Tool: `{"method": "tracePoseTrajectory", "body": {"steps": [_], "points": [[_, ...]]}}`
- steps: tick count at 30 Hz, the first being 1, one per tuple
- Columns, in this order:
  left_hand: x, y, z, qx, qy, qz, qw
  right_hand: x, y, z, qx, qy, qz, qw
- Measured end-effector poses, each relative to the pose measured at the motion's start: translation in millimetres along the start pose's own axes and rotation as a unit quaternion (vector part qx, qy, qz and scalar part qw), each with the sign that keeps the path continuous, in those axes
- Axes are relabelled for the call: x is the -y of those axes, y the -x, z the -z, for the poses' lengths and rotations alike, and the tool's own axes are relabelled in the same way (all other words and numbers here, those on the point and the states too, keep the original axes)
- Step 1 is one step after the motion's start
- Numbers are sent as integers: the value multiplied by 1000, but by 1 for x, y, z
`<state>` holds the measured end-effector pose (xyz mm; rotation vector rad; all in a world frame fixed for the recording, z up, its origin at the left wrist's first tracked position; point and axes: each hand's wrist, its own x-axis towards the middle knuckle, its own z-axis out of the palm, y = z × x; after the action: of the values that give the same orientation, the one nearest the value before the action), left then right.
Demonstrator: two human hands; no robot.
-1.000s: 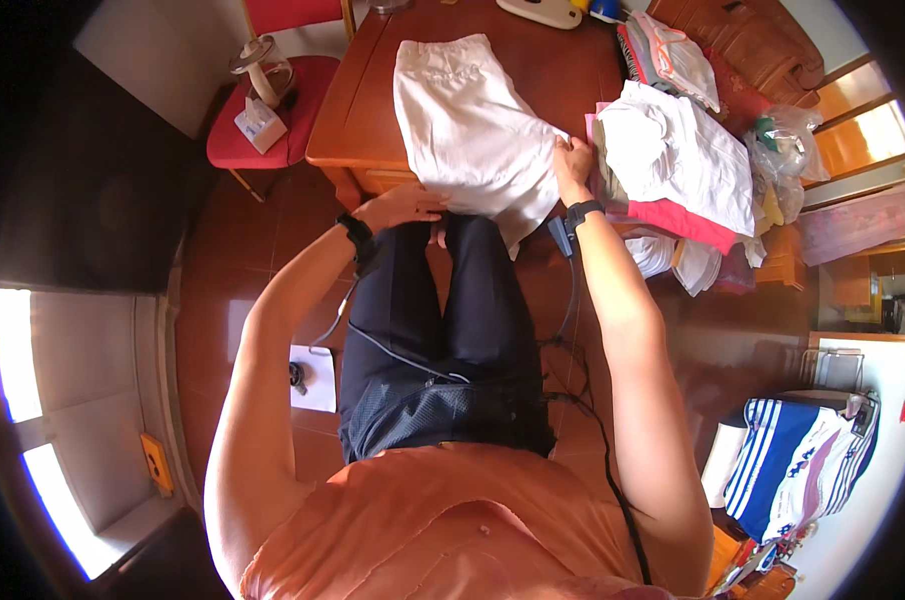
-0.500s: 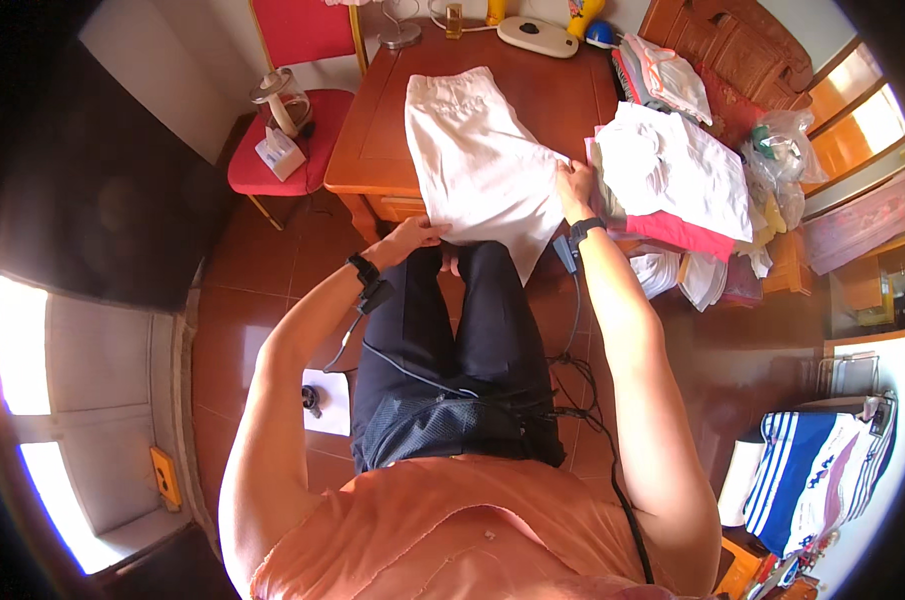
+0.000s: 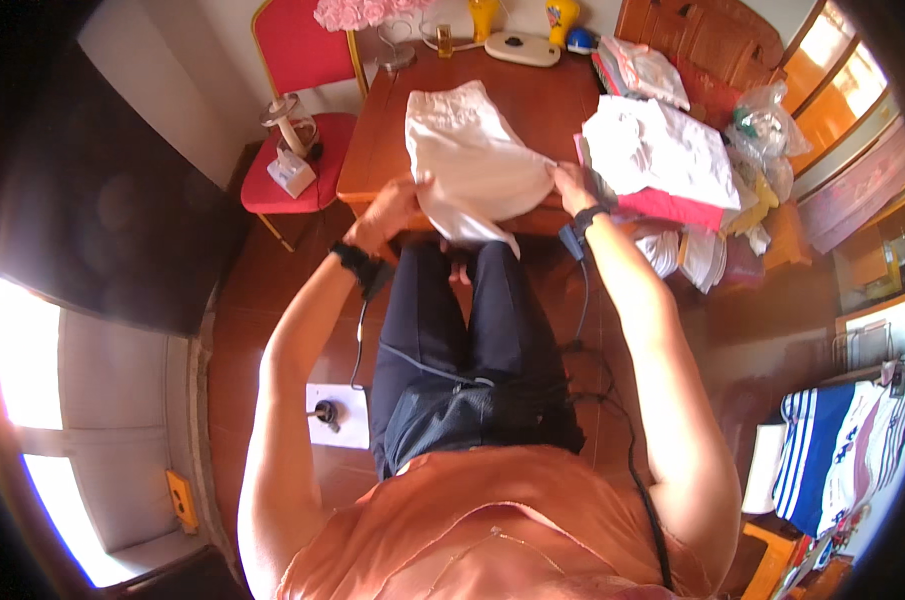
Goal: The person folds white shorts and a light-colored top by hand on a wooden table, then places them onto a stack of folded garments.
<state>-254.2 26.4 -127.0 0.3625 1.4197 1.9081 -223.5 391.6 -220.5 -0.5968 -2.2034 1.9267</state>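
Lying right of the held garment (image 3: 473,165), a bag (image 3: 773,128) holds something green (image 3: 747,121).

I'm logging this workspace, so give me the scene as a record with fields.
Item: white garment, upper part on wooden table, lower part past its near edge
Left hand: at the garment's left edge, grip unclear
Right hand: pinching its right edge
Right side: pile of folded clothes, white on top
Left side: red chair holding a tissue box
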Motion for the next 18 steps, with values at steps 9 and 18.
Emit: {"method": "tracePoseTrajectory", "body": {"steps": [9, 18], "points": [[-30, 14, -7, 92, 45, -45, 994, 21, 71, -30, 139, -369, -234, 889], [-49, 4, 21, 66, 85, 10, 994, 50, 77, -27, 73, -415, -225, 879]]}}
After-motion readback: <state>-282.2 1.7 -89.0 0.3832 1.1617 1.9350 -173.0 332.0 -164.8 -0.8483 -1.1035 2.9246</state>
